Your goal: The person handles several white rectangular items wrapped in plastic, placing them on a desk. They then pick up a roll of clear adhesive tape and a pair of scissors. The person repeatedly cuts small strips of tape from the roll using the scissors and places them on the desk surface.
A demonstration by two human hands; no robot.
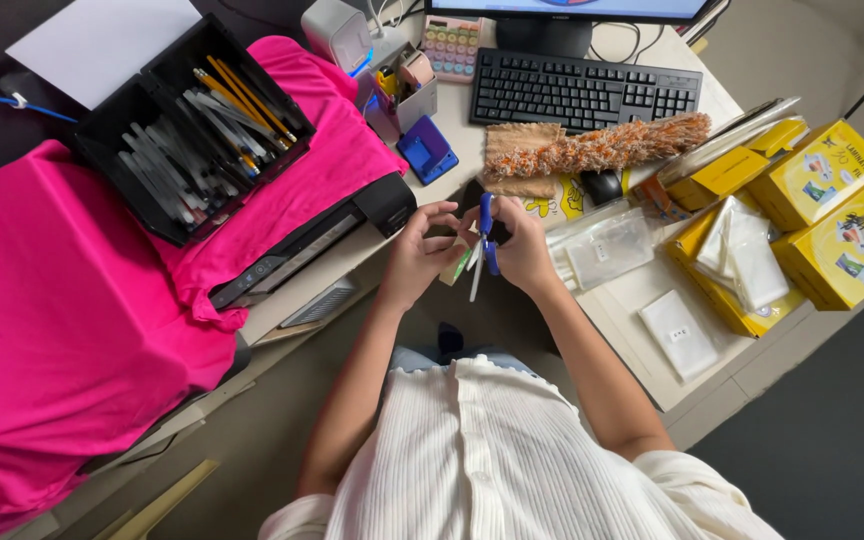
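Observation:
My right hand [524,245] grips blue-handled scissors [485,243], fingers through the loops, blades pointing down toward me. My left hand [420,255] holds a small green and tan paper piece [460,264] right at the blades. Both hands hover above the desk's front edge [642,345], close together and touching around the scissors.
A black tray of pencils and strips [187,125] sits on pink cloth [62,300] over a printer [337,225]. Behind my hands are a black keyboard [582,92], fluffy duster [602,148], blue stapler [426,150], clear pouches [607,248] and yellow boxes [817,175].

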